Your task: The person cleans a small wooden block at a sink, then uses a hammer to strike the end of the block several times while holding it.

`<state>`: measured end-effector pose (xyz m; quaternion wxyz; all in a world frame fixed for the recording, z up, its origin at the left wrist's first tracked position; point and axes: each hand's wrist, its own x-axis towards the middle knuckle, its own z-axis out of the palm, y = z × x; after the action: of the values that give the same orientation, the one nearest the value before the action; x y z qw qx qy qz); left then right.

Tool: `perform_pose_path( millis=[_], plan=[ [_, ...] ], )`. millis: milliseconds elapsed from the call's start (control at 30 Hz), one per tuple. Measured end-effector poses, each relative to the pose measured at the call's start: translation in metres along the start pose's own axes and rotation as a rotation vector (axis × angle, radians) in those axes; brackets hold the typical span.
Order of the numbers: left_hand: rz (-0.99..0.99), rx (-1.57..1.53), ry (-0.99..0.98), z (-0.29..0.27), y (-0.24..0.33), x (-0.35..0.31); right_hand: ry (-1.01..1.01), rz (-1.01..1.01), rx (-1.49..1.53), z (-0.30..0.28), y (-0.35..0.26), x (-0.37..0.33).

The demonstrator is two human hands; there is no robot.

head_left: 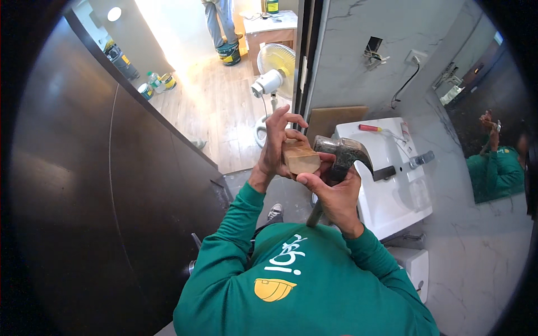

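My left hand [271, 147] is closed on a small light-brown wooden block [302, 160], its upper fingers raised and bent. Right beside the block is the steel head of a claw hammer [343, 149], gripped near the head by my right hand [341, 200]. The hammer's handle [315, 215] points down toward my chest. Fingertips of my right hand also appear to reach the block's right side; whether they press on it I cannot tell.
At the right, a white sink [386, 215] bears a red-handled tool [370, 128], a dark block [384, 173] and a tap [421, 159]. A dark door [73, 168] fills the left. Beyond the doorway are a fan [277, 70] and a person [221, 22] on a bucket [228, 54].
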<state>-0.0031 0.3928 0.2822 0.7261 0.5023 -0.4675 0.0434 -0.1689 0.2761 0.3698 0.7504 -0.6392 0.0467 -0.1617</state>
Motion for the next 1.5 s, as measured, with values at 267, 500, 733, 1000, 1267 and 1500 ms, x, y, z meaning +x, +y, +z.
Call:
perform_pose_path(
  millis=[267, 500, 733, 1000, 1267, 1500],
  plan=[
    [-0.258, -0.401, 0.271, 0.035, 0.008, -0.003, 0.064, -0.088, -0.108, -0.023, 0.006, 0.002],
    [-0.68, -0.701, 0.593, 0.047, 0.006, 0.004, -0.059, -0.213, -0.663, -0.073, 0.02, -0.01],
    [-0.846, -0.695, 0.464, 0.057, 0.004, 0.001, -0.104, -0.312, -0.904, -0.086, 0.036, -0.026],
    [-0.968, -0.602, 0.263, 0.074, 0.039, 0.014, -0.26, -0.606, -1.117, -0.091, 0.024, -0.028],
    [-0.975, -0.574, 0.191, 0.074, 0.049, 0.013, -0.251, -0.608, -1.217, -0.084, 0.015, -0.028],
    [-0.973, -0.687, 0.198, 0.084, 0.032, -0.002, 0.176, -0.264, -0.802, -0.099, 0.018, -0.044]
  ],
)
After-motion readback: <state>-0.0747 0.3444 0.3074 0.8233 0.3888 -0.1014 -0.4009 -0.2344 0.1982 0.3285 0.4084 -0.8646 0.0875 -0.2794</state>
